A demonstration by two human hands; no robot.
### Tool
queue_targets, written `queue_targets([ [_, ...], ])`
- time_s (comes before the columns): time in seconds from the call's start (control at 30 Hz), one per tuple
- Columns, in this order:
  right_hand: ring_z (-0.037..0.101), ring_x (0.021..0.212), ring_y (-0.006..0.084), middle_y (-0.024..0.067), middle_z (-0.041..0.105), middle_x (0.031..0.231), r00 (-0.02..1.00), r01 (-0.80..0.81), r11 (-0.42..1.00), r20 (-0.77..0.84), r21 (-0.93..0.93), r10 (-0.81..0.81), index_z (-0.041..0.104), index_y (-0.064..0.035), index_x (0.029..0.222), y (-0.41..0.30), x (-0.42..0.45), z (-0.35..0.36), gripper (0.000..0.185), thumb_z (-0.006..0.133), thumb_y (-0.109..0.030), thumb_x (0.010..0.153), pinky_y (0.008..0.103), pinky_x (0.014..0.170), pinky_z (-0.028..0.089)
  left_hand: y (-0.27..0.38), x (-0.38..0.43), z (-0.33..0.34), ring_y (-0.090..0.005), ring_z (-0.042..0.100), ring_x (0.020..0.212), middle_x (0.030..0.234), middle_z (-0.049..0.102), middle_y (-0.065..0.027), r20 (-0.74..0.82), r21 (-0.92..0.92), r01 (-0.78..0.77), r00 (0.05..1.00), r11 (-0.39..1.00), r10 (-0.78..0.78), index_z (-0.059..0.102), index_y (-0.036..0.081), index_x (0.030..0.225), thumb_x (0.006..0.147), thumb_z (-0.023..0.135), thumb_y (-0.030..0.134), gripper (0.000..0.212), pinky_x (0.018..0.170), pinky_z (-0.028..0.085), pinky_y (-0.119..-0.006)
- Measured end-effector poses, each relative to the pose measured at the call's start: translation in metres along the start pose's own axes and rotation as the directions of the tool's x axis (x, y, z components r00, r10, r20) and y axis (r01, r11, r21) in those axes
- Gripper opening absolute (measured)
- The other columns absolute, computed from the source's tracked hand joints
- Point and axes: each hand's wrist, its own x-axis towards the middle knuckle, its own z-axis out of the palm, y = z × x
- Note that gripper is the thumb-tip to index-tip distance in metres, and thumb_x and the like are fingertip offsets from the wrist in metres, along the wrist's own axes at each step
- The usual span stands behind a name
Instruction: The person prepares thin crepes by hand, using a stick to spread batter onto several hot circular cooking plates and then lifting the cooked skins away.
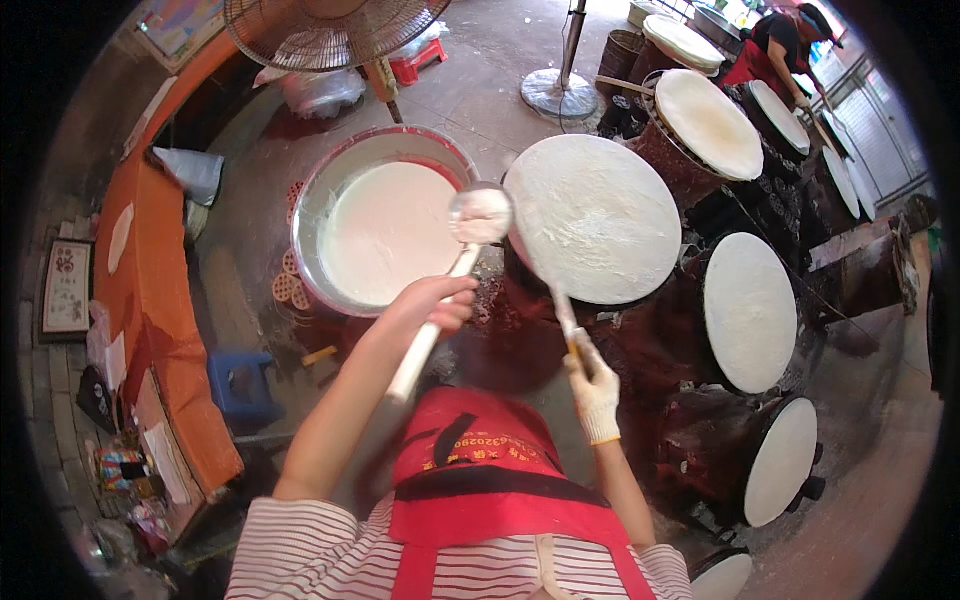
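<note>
My bare left hand (442, 300) grips the pale handle of a ladle (481, 216). The ladle's bowl is blurred and coated with white batter. It hangs between the batter basin and the nearest round griddle. White batter (390, 232) lies in the wide metal basin (306, 255) at my front left. In a knitted work glove, my right hand (595, 394) holds a long spatula (561, 300) with a yellowish handle. Its batter-smeared blade runs up along the left edge of the griddle, blurred. A white, uneven batter layer (592, 217) covers that griddle; whether the blade touches it I cannot tell.
Several drum stoves with white-covered round griddles (750, 311) curve along my right. Another person (780, 52) works at the far right. A fan (337, 34) stands ahead, an orange counter (165, 300) at left, and a blue stool (244, 386) beside it. Honeycomb briquettes (289, 289) sit by the basin.
</note>
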Motion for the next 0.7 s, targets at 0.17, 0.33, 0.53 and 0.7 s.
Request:
queue_targets([
  [0.17,0.051,0.105,0.0158,0.014,0.053,0.119,0.966,0.021,0.999,-0.256,-0.047,-0.033,0.045,-0.0036,0.124,0.001,0.015,0.049,0.038,0.049,-0.011,0.087,0.0269,0.091,0.037,0.019,-0.038,-0.081,-0.002,0.031,0.045,0.065,0.041,-0.0002,-0.193,0.002,-0.155,0.969,0.988,0.153,0.04,0.005,0.084,0.087,0.045,0.006,0.007,0.032,0.023,-0.014],
  [0.33,0.051,0.056,0.0116,0.0048,0.054,0.071,0.967,-0.219,0.974,0.118,-0.064,0.225,0.046,-0.0061,0.108,0.002,0.044,0.159,0.025,0.04,-0.024,0.091,0.0274,0.051,0.043,0.03,-0.064,-0.174,-0.0032,0.033,0.046,0.065,0.041,-0.0008,-0.327,-0.145,-0.125,0.942,0.981,0.072,0.04,0.005,0.082,0.085,0.049,0.007,0.01,0.035,0.024,-0.015],
  [0.53,0.043,0.045,0.01,-0.0021,0.046,0.06,0.877,-0.459,0.795,0.06,0.397,0.477,0.053,-0.0104,0.092,0.063,0.184,0.212,0.019,0.045,-0.027,0.089,0.0257,0.039,0.038,0.04,-0.105,-0.227,-0.0032,0.034,0.047,0.066,0.043,-0.0006,-0.48,-0.06,-0.072,0.876,0.996,0.035,0.042,0.006,0.084,0.084,0.053,0.01,0.012,0.036,0.025,-0.016],
  [0.7,0.039,0.044,0.0081,-0.0047,0.043,0.055,0.802,-0.566,0.514,0.284,0.645,0.526,0.055,-0.0144,0.082,0.119,0.176,0.212,0.022,0.052,-0.036,0.085,0.0239,0.042,0.033,0.047,-0.116,-0.244,-0.0038,0.032,0.045,0.067,0.04,-0.0025,-0.493,-0.149,-0.083,0.87,0.985,-0.001,0.044,-0.003,0.098,0.089,0.044,0.008,0.014,0.032,0.025,-0.015],
])
